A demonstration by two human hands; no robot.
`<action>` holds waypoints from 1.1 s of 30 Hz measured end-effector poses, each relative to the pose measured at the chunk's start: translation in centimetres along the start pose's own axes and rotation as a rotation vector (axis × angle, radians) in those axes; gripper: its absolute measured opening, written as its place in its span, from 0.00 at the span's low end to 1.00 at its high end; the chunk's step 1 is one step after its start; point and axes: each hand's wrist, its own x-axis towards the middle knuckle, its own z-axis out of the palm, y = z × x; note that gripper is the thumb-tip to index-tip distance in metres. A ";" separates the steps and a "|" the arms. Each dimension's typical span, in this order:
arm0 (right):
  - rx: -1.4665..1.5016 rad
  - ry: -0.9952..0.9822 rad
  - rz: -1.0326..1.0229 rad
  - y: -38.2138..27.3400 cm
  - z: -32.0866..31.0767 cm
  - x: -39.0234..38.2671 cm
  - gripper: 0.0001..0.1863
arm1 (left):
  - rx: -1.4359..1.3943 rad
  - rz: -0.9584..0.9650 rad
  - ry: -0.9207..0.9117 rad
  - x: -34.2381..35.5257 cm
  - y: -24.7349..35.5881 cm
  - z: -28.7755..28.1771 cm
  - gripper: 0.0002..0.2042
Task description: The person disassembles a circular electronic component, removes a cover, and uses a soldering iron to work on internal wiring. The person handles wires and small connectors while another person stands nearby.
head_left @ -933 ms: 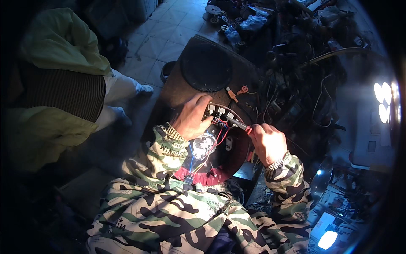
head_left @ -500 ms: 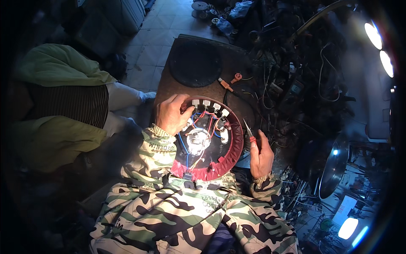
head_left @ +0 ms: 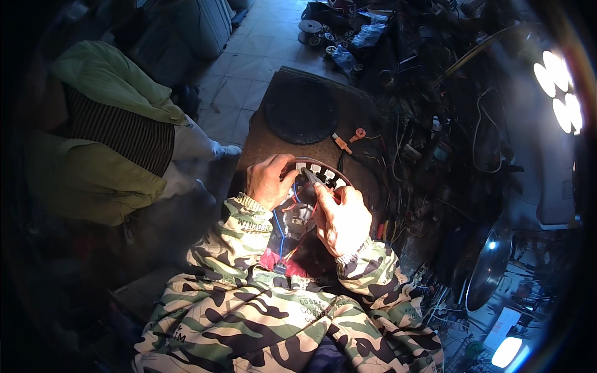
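On the bench in front of me lies a round, open housing [head_left: 288, 266] with a dark red wall, lit by a bright light. Red and blue wires [head_left: 283, 230] run across its inside. Along its far inner wall sits a row of several white square blocks [head_left: 316, 168]. My left hand [head_left: 267, 181] grips the far left rim, with its thumb beside the leftmost block. In my right hand [head_left: 345, 219] is a slim pointed metal tool [head_left: 311, 176] with a red handle. Its tip reaches in among the blocks and wires. My right hand hides much of the housing's right side.
A black round disc [head_left: 301, 110] lies on the far part of the wooden bench [head_left: 252, 140]. Near it are an orange plug [head_left: 341, 144] and cable. Tangled wires and tools crowd the right side. On the left is another person [head_left: 118, 124] in a yellow-green jacket.
My right hand has moved left and inward from beside the housing, bringing the pointed tool to the white blocks. My left hand stays on the rim. The whole view has shifted slightly.
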 end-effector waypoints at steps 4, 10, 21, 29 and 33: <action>0.102 -0.117 0.054 -0.2 -0.5 -0.8 0.23 | 0.017 -0.056 -0.012 -0.4 -0.5 -0.4 0.12; -0.004 -0.109 0.060 -0.2 -0.9 -0.6 0.23 | 0.014 -0.043 -0.028 -0.3 -0.4 -0.1 0.12; -0.095 -0.155 -0.033 -0.5 0.4 1.0 0.27 | -0.005 -0.014 -0.031 -0.4 -0.3 -0.6 0.13; -0.259 -0.288 -0.099 -1.9 -0.7 2.2 0.24 | -0.013 -0.001 0.000 -0.5 -0.1 -0.5 0.12; -0.331 -0.261 -0.134 -2.4 -0.7 3.0 0.24 | -0.027 0.015 0.049 -0.7 -0.2 -0.3 0.11</action>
